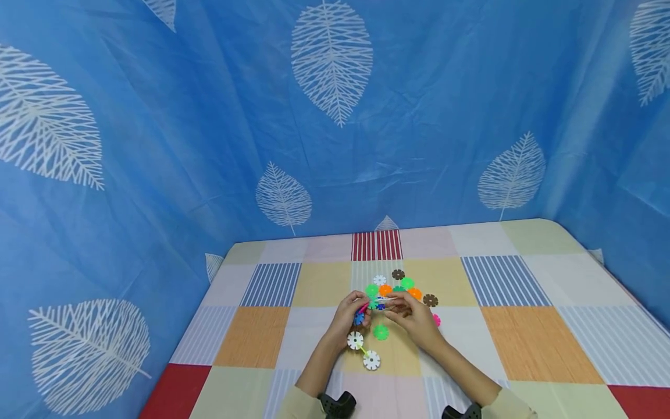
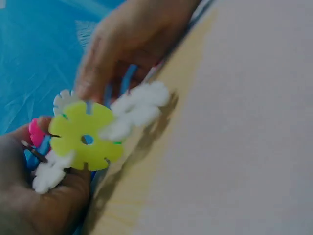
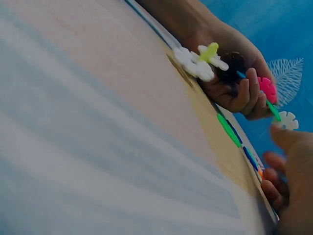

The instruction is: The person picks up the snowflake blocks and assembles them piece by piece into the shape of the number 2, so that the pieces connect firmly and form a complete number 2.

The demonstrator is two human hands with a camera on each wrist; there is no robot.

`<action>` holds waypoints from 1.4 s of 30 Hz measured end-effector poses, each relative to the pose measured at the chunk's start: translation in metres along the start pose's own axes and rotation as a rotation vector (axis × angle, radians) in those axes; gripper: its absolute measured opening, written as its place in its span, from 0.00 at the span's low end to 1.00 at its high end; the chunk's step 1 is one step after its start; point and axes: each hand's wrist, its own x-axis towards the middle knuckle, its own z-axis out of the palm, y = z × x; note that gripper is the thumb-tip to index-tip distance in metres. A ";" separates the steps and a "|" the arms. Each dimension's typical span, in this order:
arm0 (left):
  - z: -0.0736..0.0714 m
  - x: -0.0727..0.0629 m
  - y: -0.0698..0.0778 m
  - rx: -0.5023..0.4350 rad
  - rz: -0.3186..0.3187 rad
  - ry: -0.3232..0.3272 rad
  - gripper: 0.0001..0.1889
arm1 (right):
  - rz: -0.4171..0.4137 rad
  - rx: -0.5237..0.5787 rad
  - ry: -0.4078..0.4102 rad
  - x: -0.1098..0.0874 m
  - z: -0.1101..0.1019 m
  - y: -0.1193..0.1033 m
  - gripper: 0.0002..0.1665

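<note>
My left hand [image 1: 342, 317] grips a chain of notched plastic discs fitted edge into edge. Its lower end hangs toward me: two white discs [image 1: 371, 360] joined by a yellow disc [image 2: 85, 137]. Further along are a brown disc [image 3: 232, 67], a blue disc [image 1: 359, 318] and a pink disc [image 3: 267, 89], partly covered by the fingers. At the far end, a green disc [image 3: 274, 110] meets a white disc [image 3: 287, 121]. My right hand [image 1: 416, 320] pinches that white disc between thumb and fingertips, close in front of the left hand.
Several loose discs lie just beyond the hands, among them an orange disc [image 1: 385, 290], a brown disc [image 1: 431, 300] and a white disc [image 1: 379, 280]. One green disc [image 1: 381, 332] lies between the forearms. A blue leaf-patterned curtain [image 1: 408, 145] surrounds the patchwork-covered table [image 1: 251, 343].
</note>
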 end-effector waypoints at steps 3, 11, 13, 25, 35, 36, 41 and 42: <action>-0.006 0.002 0.003 -0.098 0.023 0.040 0.11 | 0.021 -0.110 -0.110 -0.001 -0.002 0.003 0.19; -0.023 0.004 0.007 -0.136 0.083 0.022 0.18 | -0.141 -0.290 -0.250 -0.005 -0.003 0.006 0.13; -0.024 0.004 0.007 -0.125 0.083 0.014 0.16 | -0.089 -0.251 -0.233 -0.004 -0.003 0.006 0.13; 0.005 -0.008 0.016 0.006 0.025 -0.007 0.04 | 0.335 0.501 0.073 0.005 -0.006 0.002 0.19; 0.012 -0.013 0.021 0.057 0.032 -0.021 0.05 | 0.332 0.480 0.084 0.004 -0.006 -0.002 0.16; 0.012 -0.013 0.021 0.065 0.034 -0.021 0.05 | 0.331 0.476 0.082 0.004 -0.005 -0.003 0.16; 0.011 -0.014 0.021 0.111 0.054 -0.037 0.04 | 0.332 0.466 0.086 0.004 -0.005 -0.001 0.15; 0.011 -0.014 0.021 0.118 0.058 -0.040 0.05 | 0.332 0.468 0.091 0.004 -0.004 -0.001 0.15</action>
